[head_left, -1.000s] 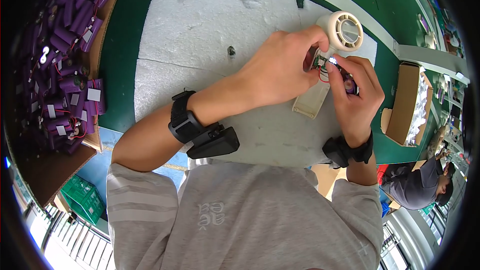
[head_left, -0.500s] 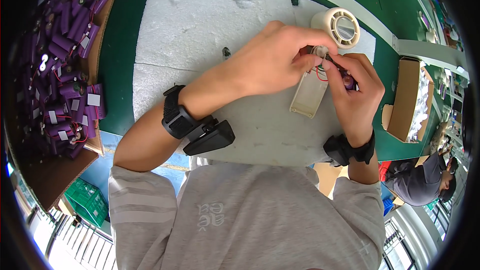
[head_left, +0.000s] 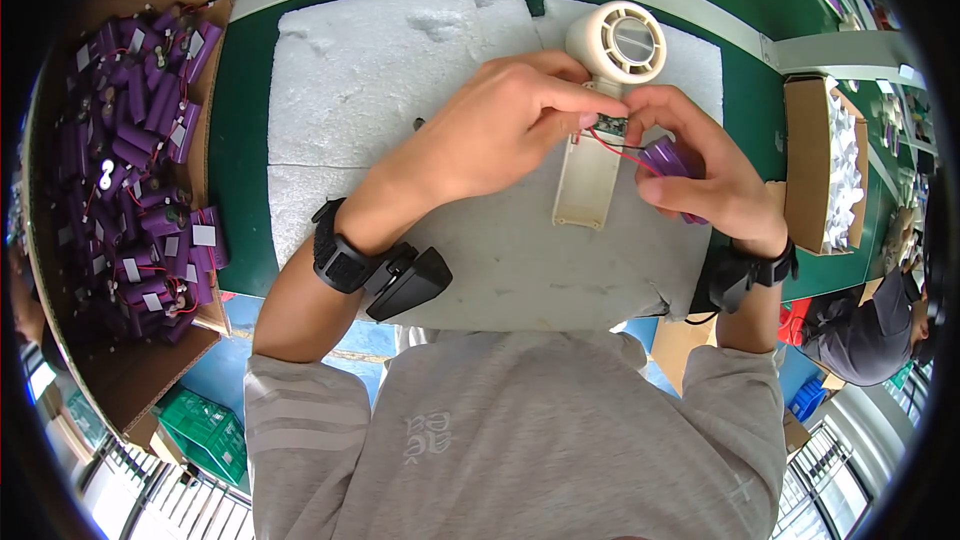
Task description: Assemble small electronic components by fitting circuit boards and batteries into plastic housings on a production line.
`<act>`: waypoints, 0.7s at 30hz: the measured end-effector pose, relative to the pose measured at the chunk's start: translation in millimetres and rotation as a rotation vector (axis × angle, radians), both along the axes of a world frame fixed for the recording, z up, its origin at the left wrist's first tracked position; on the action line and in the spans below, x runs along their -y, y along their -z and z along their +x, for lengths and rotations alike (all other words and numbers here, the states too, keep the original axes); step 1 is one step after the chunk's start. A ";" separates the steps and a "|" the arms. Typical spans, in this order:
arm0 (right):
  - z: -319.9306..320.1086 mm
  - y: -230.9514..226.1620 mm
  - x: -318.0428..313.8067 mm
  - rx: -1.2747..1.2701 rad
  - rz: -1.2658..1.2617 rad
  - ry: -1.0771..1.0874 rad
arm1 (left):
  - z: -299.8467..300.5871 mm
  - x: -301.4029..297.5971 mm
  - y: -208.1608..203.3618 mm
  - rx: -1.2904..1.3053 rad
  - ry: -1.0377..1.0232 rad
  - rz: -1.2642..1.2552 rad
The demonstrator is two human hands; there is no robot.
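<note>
A cream handheld fan (head_left: 598, 50) lies with its round head away from me and its hollow handle shell (head_left: 584, 185) toward me. At its neck sits a small green circuit board (head_left: 611, 126), which my left hand (head_left: 505, 125) pinches between thumb and forefinger. My right hand (head_left: 715, 175) is closed round a purple battery pack (head_left: 672, 162), just right of the handle. A red wire (head_left: 615, 145) and a black one run between the board and the pack. My right fingertips reach close to the board's right edge.
White foam sheets (head_left: 370, 70) and a grey pad (head_left: 480, 260) cover the green bench. On the left, a cardboard box (head_left: 215, 70) holds several purple battery packs. A smaller box (head_left: 808, 165) with white pieces stands right. Another person (head_left: 870, 335) sits far right.
My right hand has drawn back to the right from the fan's neck with the battery pack, baring the circuit board and wires. My left hand stays at the neck. The whole view has shifted slightly.
</note>
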State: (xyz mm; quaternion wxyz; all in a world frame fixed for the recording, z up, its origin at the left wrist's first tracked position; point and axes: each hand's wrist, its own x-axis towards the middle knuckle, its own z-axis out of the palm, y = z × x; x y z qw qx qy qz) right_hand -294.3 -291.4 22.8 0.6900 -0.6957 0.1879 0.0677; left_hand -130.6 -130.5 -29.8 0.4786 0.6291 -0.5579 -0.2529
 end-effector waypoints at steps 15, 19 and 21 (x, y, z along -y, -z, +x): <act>1.7 20.4 10.6 0.372 -1.108 0.031 | 6.4 0.2 -4.2 -0.296 -0.204 0.029; 0.2 18.3 4.2 0.460 -1.143 -0.007 | 4.4 -1.5 1.0 -0.292 -0.217 -0.002; -0.2 14.9 -0.3 0.466 -1.150 -0.006 | 4.5 -2.2 2.1 -0.272 -0.218 -0.015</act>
